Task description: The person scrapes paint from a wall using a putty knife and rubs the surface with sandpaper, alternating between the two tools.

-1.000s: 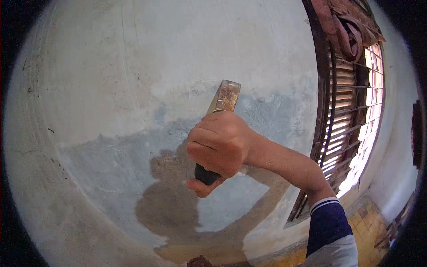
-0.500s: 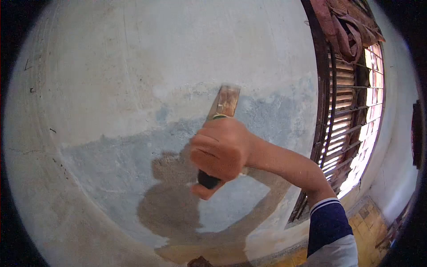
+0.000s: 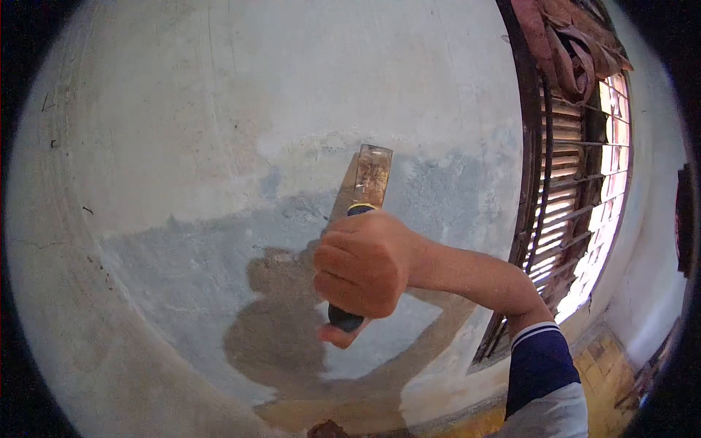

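Observation:
My right hand [image 3: 361,263] is closed in a fist around the handle of a scraper [image 3: 373,175]. The scraper has a flat, stained metal blade pointing up and a black handle with a yellow band below the blade. Its tip is at the upper border of a grey-blue patch [image 3: 453,197] on the pale wall [image 3: 182,109]. One pinkish fingertip shows beneath the handle's lower end. Shadows of the hand, arm and head fall on the patch and lower wall. My left hand is out of view.
On the right is a barred window [image 3: 566,182] with wooden slats and bright light behind it. A bundled reddish-brown cloth [image 3: 573,55] hangs at its top. Yellowish floor tiles [image 3: 602,365] show at the lower right, and a dark brown object [image 3: 328,430] pokes in at the bottom edge.
My right hand and the scraper have moved a little way down the wall. The blade, blurred before, now looks sharp. The grip is the same.

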Available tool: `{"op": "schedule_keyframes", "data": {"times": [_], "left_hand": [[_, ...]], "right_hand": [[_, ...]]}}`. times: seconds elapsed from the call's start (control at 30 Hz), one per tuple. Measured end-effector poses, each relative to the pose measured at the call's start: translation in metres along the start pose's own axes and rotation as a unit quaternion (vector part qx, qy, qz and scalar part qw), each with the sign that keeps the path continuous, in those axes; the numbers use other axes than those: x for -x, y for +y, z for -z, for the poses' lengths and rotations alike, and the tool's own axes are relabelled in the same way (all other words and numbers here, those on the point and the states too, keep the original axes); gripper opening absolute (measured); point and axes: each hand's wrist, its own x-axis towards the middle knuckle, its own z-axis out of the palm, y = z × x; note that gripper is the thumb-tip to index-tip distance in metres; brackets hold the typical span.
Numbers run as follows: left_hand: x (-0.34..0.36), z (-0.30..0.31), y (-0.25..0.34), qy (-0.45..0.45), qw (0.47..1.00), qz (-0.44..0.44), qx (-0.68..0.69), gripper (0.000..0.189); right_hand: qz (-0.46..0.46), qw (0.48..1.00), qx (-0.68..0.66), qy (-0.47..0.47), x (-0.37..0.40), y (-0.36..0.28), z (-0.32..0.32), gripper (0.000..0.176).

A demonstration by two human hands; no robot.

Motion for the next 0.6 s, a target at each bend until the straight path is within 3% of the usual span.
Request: {"op": "schedule_keyframes", "data": {"times": [0.17, 0.6], "left_hand": [[0.003, 0.0, -0.001, 0.002, 1.0, 0.004, -0.002, 0.044], [0.001, -0.001, 0.0, 0.0, 1.0, 0.004, -0.002, 0.045]], "right_hand": [[-0.003, 0.999, 0.026, 0.037, 0.003, 0.014, -0.006, 0.046], [0.017, 0.999, 0.015, 0.024, 0.0, 0.001, -0.004, 0.046]]}}
